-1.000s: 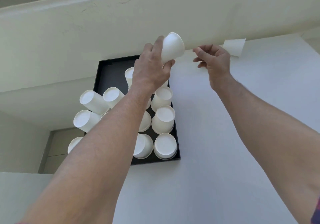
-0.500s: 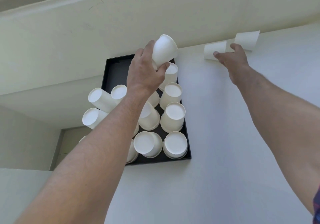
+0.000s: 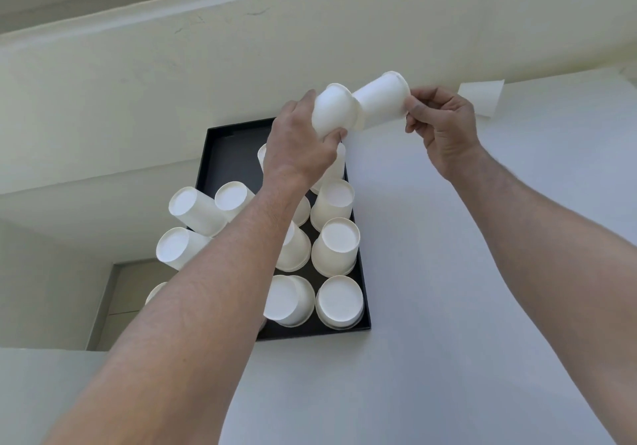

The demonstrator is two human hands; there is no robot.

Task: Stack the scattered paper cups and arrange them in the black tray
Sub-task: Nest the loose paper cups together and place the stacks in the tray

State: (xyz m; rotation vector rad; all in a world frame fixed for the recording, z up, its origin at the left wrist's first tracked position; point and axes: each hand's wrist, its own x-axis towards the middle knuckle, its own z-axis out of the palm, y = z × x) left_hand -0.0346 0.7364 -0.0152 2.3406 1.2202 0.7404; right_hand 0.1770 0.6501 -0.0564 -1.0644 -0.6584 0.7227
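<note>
My left hand (image 3: 303,148) grips a white paper cup (image 3: 332,110) above the far end of the black tray (image 3: 227,148). My right hand (image 3: 444,124) holds a second paper cup (image 3: 382,101) by its rim end, and that cup's base touches the mouth of the left cup. Several upside-down cups, some stacked, stand in the tray, such as one at the near right corner (image 3: 339,301). Two cups (image 3: 194,210) lean over the tray's left edge. One loose cup (image 3: 481,100) lies on the white surface by the wall.
A white tabletop (image 3: 431,324) runs right of and in front of the tray. A pale wall ledge (image 3: 241,65) rises right behind the tray. Left of the tray the surface drops away to a lower floor area (image 3: 131,289).
My right hand picked one of the two loose cups off the table by the wall and brought it left against the cup in my left hand. My left hand stayed above the tray.
</note>
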